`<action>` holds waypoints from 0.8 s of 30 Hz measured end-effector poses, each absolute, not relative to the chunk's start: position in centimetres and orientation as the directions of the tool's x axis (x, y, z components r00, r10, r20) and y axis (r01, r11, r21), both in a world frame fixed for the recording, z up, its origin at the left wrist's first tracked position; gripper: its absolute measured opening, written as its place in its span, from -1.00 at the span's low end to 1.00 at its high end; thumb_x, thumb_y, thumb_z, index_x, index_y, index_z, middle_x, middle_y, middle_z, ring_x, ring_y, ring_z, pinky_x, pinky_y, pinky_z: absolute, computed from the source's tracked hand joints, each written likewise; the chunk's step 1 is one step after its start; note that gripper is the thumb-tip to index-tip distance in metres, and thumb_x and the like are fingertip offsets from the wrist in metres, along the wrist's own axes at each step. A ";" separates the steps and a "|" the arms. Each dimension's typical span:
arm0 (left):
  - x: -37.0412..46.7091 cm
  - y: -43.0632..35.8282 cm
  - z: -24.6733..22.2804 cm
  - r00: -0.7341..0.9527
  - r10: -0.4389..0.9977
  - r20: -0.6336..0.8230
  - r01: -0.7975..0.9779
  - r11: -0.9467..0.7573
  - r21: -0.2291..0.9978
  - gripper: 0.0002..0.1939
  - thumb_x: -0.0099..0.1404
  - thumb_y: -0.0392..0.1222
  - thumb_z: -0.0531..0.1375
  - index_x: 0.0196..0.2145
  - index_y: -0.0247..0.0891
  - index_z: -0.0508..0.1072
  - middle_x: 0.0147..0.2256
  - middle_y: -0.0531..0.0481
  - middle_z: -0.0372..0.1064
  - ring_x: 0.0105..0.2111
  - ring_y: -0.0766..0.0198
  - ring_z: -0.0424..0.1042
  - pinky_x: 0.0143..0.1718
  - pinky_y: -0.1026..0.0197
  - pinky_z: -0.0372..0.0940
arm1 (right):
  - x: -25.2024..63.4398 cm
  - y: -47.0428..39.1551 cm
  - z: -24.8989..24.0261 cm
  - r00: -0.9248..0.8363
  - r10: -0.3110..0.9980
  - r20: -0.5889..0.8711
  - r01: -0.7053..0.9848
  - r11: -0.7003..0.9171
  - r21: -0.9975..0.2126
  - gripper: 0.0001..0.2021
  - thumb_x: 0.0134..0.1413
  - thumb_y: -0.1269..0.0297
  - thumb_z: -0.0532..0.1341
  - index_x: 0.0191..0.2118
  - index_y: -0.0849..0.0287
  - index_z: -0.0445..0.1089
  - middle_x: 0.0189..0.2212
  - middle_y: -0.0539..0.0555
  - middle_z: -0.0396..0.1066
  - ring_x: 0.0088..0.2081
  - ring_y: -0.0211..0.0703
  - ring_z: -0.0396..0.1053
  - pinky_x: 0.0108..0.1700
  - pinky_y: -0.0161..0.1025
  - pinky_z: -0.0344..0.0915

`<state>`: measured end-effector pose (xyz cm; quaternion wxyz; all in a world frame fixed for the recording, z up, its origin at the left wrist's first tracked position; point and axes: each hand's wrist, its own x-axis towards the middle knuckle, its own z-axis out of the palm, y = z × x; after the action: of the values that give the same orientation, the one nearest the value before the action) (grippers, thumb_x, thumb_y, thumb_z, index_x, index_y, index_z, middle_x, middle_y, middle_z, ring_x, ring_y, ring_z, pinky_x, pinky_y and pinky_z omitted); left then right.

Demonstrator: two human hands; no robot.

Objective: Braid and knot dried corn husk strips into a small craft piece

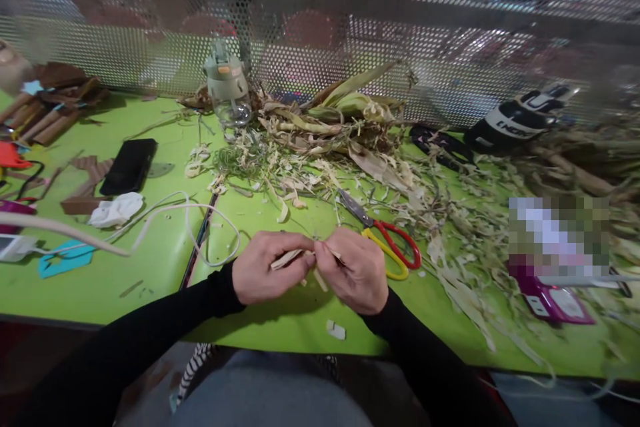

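Note:
Pale dry husk strips are pinched between my two hands, above the near edge of the green table. My left hand is closed on the strips, its thumb and forefinger pressed together. Touching it at the fingertips, my right hand is also closed on the strips. One short piece hangs down between the hands. Scissors with red and yellow handles lie just behind my right hand, blades pointing away to the left. A small white scrap lies near the table edge.
Husk shavings and a pile of dry husks cover the back middle. A clear bottle, black bottle, phone, white cable, crumpled tissue and purple device stand or lie around. Perforated metal screen behind.

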<state>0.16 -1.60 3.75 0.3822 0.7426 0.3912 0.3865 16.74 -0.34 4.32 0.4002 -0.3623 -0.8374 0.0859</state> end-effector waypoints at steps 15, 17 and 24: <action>0.1 1.2 2.8 0.308 0.948 -0.077 -0.174 0.135 0.975 -0.73 0.16 -0.07 0.21 -0.33 -0.37 0.39 -0.58 0.10 0.30 -0.60 0.46 0.29 -0.55 0.37 0.24 | 16.4 1.2 4.3 -0.560 0.799 0.219 0.452 0.516 -0.727 -0.61 0.30 0.21 -0.06 -0.48 0.21 0.35 -0.57 -0.04 0.30 -0.54 -0.35 0.22 -0.47 -0.38 0.11; 0.0 1.2 2.8 0.341 0.937 -0.078 -0.168 0.142 0.976 -0.74 0.14 -0.08 0.24 -0.34 -0.36 0.38 -0.58 0.11 0.29 -0.61 0.47 0.28 -0.56 0.38 0.25 | 16.2 0.9 4.2 -0.526 0.816 0.239 0.417 0.493 -0.763 -0.60 0.29 0.22 -0.03 -0.55 0.20 0.29 -0.63 -0.07 0.20 -0.58 -0.36 0.13 -0.51 -0.37 0.06; -0.4 2.5 1.7 0.337 0.930 -0.147 -0.245 0.238 0.940 -0.63 0.07 -0.03 0.31 -0.29 -0.39 0.39 -0.52 0.05 0.38 -0.55 0.44 0.37 -0.43 0.32 0.35 | 17.8 2.5 3.3 -0.405 0.870 0.279 0.443 0.454 -0.773 -0.58 0.28 0.05 -0.07 -0.55 0.17 0.16 -0.64 -0.08 0.13 -0.62 -0.36 0.08 -0.58 -0.38 0.06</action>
<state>-0.37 2.54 1.69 0.6861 0.4448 0.3848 0.4282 17.81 2.47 3.27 0.3460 -0.4214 -0.7793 0.3088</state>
